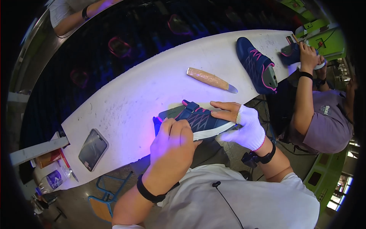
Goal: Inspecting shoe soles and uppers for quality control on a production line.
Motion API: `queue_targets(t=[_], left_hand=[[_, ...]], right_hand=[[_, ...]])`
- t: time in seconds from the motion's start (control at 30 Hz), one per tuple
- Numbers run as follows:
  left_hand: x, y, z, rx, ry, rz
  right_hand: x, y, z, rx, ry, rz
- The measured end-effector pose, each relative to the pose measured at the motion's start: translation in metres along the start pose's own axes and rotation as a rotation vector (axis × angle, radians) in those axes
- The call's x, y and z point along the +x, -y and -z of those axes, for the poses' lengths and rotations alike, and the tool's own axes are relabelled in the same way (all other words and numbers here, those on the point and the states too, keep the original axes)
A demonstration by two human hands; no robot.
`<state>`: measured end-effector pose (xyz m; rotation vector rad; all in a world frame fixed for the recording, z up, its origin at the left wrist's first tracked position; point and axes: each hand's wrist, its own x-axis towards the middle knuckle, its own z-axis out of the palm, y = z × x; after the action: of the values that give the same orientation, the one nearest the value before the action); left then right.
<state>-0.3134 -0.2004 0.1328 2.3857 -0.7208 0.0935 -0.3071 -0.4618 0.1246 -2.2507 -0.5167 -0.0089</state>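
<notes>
A navy sneaker (202, 121) with pink trim and a white sole lies on its side at the table's near edge, a grey-green last inside it. My left hand (173, 139), bare, is closed around its heel end. Over the toe end is my right hand (244, 124) in a white fingerless glove, fingers on the upper and thumb by the sole. Beyond the shoe lies a wooden-handled knife (211, 80) with a short blade. Farther right stands a second navy sneaker (256, 65), also with a last in it. The sole's underside is hidden from me.
The white worktable (126, 91) curves across, with a dark conveyor (148, 34) behind it carrying pink-edged pieces. A phone (93, 149) lies at left, near a plastic bottle (53, 181). At right, a co-worker (320, 114) handles another shoe (291, 53). A blue-framed stool (106, 194) stands below.
</notes>
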Motion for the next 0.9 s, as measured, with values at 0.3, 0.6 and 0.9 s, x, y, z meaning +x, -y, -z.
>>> queue_targets(t=[0.3, 0.6, 0.9], left_hand=[[-0.024, 0.056, 0.059, -0.183, -0.084, 0.123], [-0.026, 0.005, 0.114, -0.293, -0.373, 0.015], [-0.042, 0.022, 0.124, -0.297, -0.118, 0.443]], right_hand=[[0.023, -0.015, -0.028, 0.568, -0.145, -0.373], [0.099, 0.081, -0.064, 0.700, -0.042, 0.398], [0.130, 0.106, -0.083, 1.546, 0.086, 0.060]])
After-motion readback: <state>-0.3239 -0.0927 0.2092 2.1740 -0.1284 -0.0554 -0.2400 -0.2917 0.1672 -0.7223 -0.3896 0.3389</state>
